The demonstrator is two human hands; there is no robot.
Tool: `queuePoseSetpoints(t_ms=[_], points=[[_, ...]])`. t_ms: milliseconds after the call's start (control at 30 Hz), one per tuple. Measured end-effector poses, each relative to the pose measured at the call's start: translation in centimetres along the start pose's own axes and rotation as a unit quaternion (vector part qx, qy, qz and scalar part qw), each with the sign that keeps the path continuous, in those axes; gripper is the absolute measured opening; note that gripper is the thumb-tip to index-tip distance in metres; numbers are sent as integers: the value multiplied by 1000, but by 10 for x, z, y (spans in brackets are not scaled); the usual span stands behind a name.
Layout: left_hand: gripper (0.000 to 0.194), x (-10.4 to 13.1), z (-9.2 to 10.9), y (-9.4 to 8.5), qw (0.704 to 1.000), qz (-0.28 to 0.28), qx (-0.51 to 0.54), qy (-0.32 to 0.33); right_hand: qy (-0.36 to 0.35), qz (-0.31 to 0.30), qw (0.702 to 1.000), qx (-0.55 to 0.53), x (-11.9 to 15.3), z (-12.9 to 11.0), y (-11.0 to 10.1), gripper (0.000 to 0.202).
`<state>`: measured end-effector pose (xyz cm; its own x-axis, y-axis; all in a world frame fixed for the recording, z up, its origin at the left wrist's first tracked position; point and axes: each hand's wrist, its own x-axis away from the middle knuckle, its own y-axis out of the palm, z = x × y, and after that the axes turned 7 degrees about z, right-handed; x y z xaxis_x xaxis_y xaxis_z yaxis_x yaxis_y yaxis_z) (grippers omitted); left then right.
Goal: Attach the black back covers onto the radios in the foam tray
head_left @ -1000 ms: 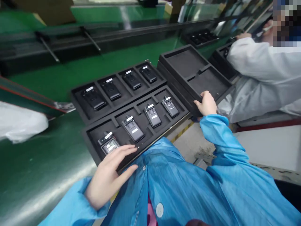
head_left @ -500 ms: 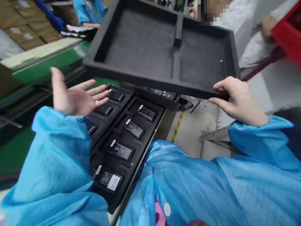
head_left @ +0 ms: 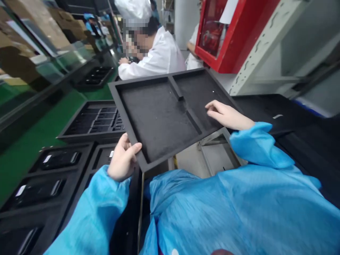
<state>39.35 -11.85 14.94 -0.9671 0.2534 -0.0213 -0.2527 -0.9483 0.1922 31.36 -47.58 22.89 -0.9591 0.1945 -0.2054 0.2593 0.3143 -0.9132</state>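
Left hand clamped on black tray overlapping slotted tray, right hand open, red cabinet beyond

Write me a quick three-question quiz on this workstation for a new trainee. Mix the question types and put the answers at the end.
1. True or false: the person's left hand touches the raised black tray.

2. Multiple choice: what lies in the compartments of the tray at the lower left?
A) rolls of tape
B) black devices with white labels
C) metal spoons

3. Fill in the missing word: the cabinet beyond the raised tray, at the upper right, is coloured ____.

Key: 1. true; 2. B; 3. red
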Motion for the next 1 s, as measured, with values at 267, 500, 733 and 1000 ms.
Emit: queuePoseSetpoints(t_ms=[267, 500, 733, 1000], points=[[50, 21, -30, 88, 993, -91, 62, -51, 144, 24, 975, 166, -1, -11, 4, 51], [58, 11, -58, 135, 972, -176, 123, -97, 200, 15, 960, 198, 29, 47, 0, 39], [74, -11, -56, 126, 968, -229, 77, -73, 309, 134, 913, 230, 50, 109, -47, 42], [69, -13, -60, 68, 983, -146, 27, -107, 364, 141, 878, 275, 91, 137, -33, 30]])
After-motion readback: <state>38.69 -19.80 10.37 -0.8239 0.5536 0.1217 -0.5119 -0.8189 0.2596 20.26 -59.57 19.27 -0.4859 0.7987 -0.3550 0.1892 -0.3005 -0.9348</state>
